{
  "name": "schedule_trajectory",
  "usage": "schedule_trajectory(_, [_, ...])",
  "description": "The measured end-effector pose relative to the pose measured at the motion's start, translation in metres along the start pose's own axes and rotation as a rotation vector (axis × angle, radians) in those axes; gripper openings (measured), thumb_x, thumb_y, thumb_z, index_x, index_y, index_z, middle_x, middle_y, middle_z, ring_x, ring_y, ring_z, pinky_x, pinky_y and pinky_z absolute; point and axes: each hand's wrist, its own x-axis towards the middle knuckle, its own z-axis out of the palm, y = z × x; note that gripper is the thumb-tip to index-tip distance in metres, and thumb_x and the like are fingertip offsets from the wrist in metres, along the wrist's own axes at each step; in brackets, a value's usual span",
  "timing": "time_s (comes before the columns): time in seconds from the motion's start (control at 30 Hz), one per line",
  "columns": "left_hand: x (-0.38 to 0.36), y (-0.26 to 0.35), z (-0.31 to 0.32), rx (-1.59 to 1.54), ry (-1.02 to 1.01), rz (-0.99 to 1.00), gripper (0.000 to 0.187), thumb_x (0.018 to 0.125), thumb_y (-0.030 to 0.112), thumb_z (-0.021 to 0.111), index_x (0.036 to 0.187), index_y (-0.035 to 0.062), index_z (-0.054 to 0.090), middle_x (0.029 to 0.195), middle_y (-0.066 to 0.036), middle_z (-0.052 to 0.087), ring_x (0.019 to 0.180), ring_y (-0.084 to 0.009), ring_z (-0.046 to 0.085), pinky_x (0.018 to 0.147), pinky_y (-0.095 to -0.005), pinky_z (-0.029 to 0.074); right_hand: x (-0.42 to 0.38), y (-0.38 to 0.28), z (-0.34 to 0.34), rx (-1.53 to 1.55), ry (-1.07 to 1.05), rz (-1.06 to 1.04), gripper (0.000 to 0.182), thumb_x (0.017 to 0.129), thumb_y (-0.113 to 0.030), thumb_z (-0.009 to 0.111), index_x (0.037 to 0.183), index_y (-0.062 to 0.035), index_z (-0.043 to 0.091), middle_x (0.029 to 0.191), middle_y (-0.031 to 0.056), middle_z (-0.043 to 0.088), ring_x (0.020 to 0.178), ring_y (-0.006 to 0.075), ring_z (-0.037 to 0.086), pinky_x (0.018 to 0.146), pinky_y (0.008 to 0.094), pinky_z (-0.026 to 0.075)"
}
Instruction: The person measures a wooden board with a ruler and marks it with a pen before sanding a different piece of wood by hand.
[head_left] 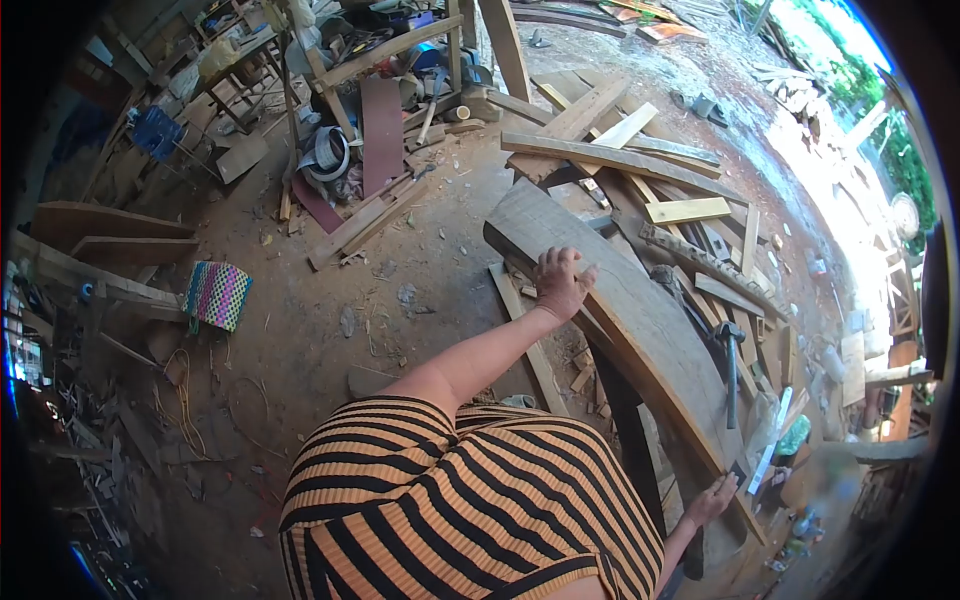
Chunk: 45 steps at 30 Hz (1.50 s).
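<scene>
A thick, weathered wooden plank (640, 310) runs diagonally in front of me, raised above the ground. My left hand (565, 285) is on its near edge toward the far end, fingers curled over the wood. Down by the plank's near end is my right hand (712, 500), its fingers stretched out against the edge; part of the palm is hidden. A hammer (731, 370) with a dark handle lies at the plank's right side, close to the near end.
Loose boards and offcuts (690, 209) are piled beyond and right of the plank. A woven checkered basket (217, 296) stands at left. Farther back, a wooden frame (390, 50) holds clutter, with a reddish-brown strip (382, 135) below. Wood scraps litter the dirt floor.
</scene>
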Motion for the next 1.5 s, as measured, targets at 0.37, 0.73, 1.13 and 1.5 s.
schedule_trajectory(0.37, [-0.082, 0.141, 0.023, 0.107, -0.882, 0.814, 0.057, 0.078, 0.038, 0.067, 0.124, 0.0078, 0.053, 0.120, -0.014, 0.055, 0.123, -0.0310, 0.041, 0.100, -0.0544, 0.030, 0.003, 0.005, 0.004, -0.024, 0.015, -0.023, 0.037, 0.099, -0.022, 0.045, 0.124, 0.0027, 0.056, 0.131, 0.0223, 0.053, 0.124, 0.0356, 0.047, 0.106, 0.0406, 0.034])
schedule_trajectory(0.73, [-0.169, 0.181, 0.110, 0.143, -0.839, 0.928, 0.030, 0.074, 0.031, 0.067, 0.094, 0.0103, 0.061, 0.096, -0.006, 0.063, 0.093, -0.0245, 0.059, 0.080, -0.0398, 0.041, -0.012, -0.015, -0.013, 0.013, 0.067, -0.019, 0.033, 0.098, -0.020, 0.047, 0.121, 0.0006, 0.059, 0.128, 0.0210, 0.056, 0.123, 0.0356, 0.049, 0.104, 0.0412, 0.035])
schedule_trajectory(1.13, [-0.175, 0.189, 0.124, 0.071, -0.668, 1.002, 0.024, 0.071, 0.034, 0.070, 0.082, 0.0163, 0.059, 0.085, -0.001, 0.058, 0.086, -0.0216, 0.058, 0.073, -0.0382, 0.044, 0.010, -0.003, -0.015, 0.171, -0.031, -0.389, 0.032, 0.093, -0.016, 0.052, 0.122, -0.0054, 0.060, 0.129, 0.0151, 0.057, 0.125, 0.0292, 0.049, 0.107, 0.0446, 0.031])
schedule_trajectory(1.5, [-0.179, 0.199, 0.120, 0.166, -0.579, 1.063, 0.030, 0.071, 0.040, 0.071, 0.080, 0.0163, 0.055, 0.082, 0.001, 0.056, 0.080, -0.0186, 0.056, 0.071, -0.0351, 0.043, 0.030, 0.137, -0.033, 0.144, 0.048, 0.019, 0.034, 0.095, -0.017, 0.050, 0.126, -0.0040, 0.057, 0.131, 0.0181, 0.054, 0.123, 0.0327, 0.048, 0.106, 0.0459, 0.030])
